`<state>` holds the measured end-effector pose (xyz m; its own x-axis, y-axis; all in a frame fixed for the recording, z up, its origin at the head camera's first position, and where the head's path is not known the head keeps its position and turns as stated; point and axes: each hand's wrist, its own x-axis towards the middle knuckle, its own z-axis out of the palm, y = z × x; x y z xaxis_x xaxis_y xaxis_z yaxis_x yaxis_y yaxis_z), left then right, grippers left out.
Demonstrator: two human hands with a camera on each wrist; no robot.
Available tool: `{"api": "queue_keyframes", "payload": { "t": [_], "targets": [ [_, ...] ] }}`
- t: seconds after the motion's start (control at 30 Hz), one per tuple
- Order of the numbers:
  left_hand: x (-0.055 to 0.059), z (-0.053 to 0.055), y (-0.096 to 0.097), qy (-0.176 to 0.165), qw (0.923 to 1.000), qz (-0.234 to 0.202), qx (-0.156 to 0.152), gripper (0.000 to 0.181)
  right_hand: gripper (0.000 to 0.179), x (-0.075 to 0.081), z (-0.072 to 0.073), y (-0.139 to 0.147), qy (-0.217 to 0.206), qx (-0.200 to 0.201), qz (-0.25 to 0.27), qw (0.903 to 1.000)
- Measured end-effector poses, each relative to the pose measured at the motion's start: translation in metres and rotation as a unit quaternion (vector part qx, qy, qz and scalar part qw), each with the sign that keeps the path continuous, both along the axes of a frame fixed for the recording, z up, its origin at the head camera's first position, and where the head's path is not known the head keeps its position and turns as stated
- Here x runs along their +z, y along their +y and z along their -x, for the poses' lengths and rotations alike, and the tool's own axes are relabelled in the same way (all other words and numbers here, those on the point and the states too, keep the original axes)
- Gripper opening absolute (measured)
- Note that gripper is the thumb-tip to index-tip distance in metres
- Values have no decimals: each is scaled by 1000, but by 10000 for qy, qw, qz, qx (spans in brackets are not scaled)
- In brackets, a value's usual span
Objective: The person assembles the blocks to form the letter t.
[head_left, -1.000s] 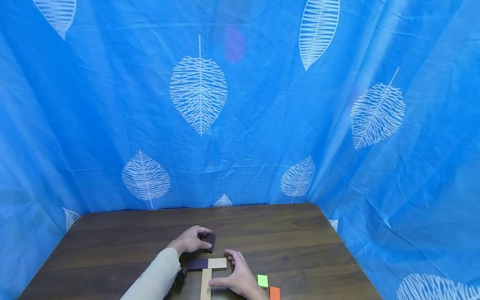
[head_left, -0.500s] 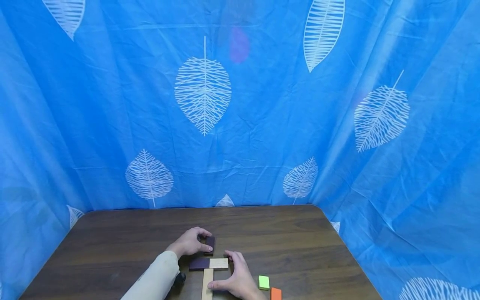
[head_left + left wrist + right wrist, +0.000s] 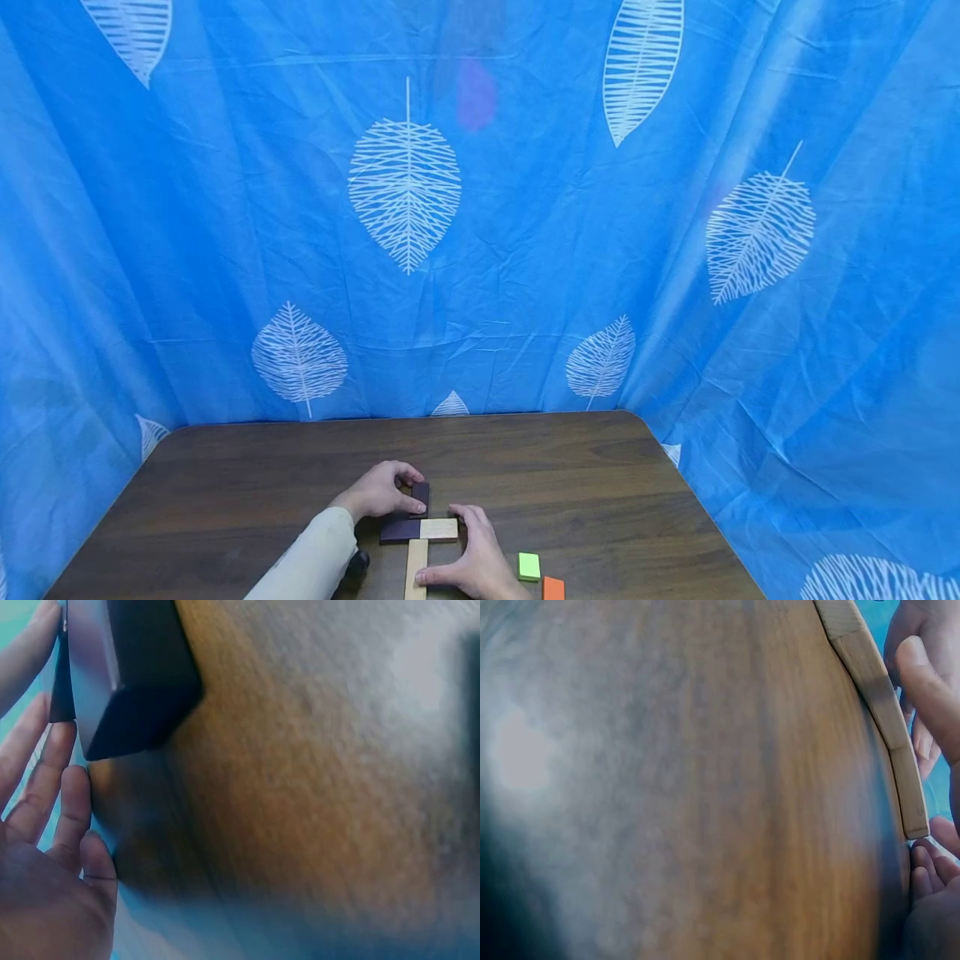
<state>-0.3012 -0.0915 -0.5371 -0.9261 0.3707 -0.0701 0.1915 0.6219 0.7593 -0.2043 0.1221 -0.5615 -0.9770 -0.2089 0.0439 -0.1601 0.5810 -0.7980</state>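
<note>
My left hand pinches a dark brown wooden block between thumb and fingers, just beyond a row of two blocks. That row joins a dark block to a pale wooden block. A longer pale strip runs from the row toward me. My right hand lies to the right with spread fingers; its thumb touches the strip and its fingertips lie near the pale block's right end. In the left wrist view a dark block looms large. Pale blocks line the right wrist view's edge.
A lime green block and an orange block lie right of my right hand on the brown wooden table. A black rounded object sits beside my left sleeve. Blue leaf-patterned cloth hangs behind the table.
My left hand has drawn the dark brown block toward me, so its near end now lies close to the row. The right hand has kept nearly the same place.
</note>
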Motion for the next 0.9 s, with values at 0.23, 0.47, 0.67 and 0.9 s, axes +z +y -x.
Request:
{"api": "queue_keyframes", "payload": {
  "t": [0.23,0.47,0.67,0.9],
  "targets": [
    [0,0,-3,37,9999,-79,-113,38,98,-1,0,-1,21,43,-35,10000],
    [-3,-1,-4,111,9998,-112,-101,38,98,-2,1,-2,-13,64,64,10000],
    [-3,-2,-9,143,9992,-336,-155,40,98,-3,0,-2,58,91,82,9999],
    [0,-2,-18,-16,9980,-550,-317,53,97,-3,0,0,94,61,239,9997]
  ]
}}
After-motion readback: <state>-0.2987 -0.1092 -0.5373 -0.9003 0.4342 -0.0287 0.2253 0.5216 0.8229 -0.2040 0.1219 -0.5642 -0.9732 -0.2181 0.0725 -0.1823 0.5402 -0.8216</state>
